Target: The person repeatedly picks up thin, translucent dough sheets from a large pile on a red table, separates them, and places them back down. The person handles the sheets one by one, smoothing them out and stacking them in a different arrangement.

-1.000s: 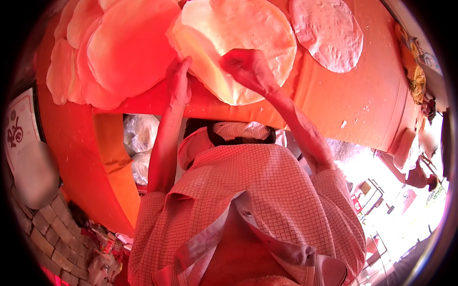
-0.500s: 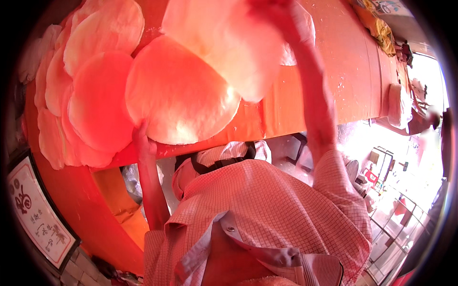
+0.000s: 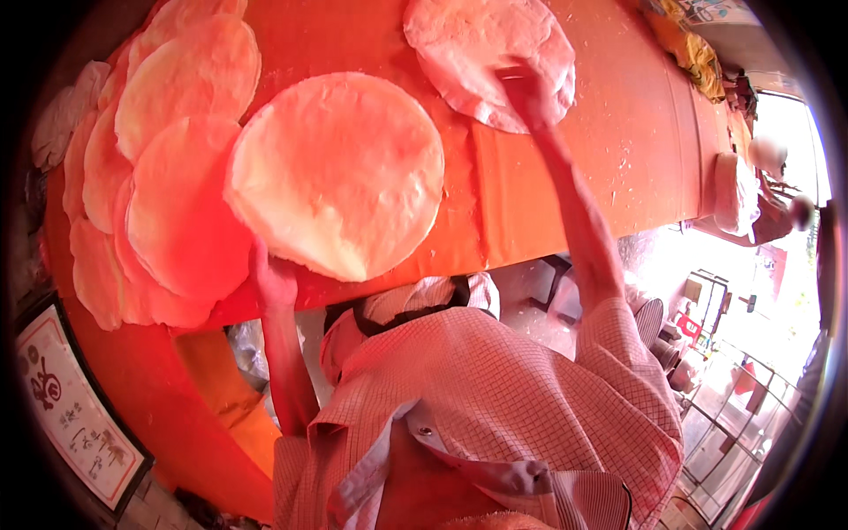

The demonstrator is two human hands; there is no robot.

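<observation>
A large, pale, round flatbread point(image 3: 340, 172) lies near the front edge of the orange table point(image 3: 521, 199). My left hand point(image 3: 277, 281) is closed at its lower left rim, with some of the fingers hidden under the edge. Further back and to the right is another round of flatbread point(image 3: 450, 57), its rim uneven and layered. Over that one reaches my right hand point(image 3: 527, 93), its fingers smeared by motion. On the left, several thin rounds point(image 3: 190, 212) overlap in a spread pile beside my left hand.
A framed sign point(image 3: 75, 402) leans at the lower left. Yellow cloth point(image 3: 685, 49) lies along the far right table edge, and a white bundle point(image 3: 735, 194) sits at its right end. Below right stands a wire rack point(image 3: 742, 424). White crumbs dot the table.
The sheet my right hand held up is no longer raised, and that hand has come down onto the far flatbread. The near round's surface looks different. My left hand has shifted slightly nearer.
</observation>
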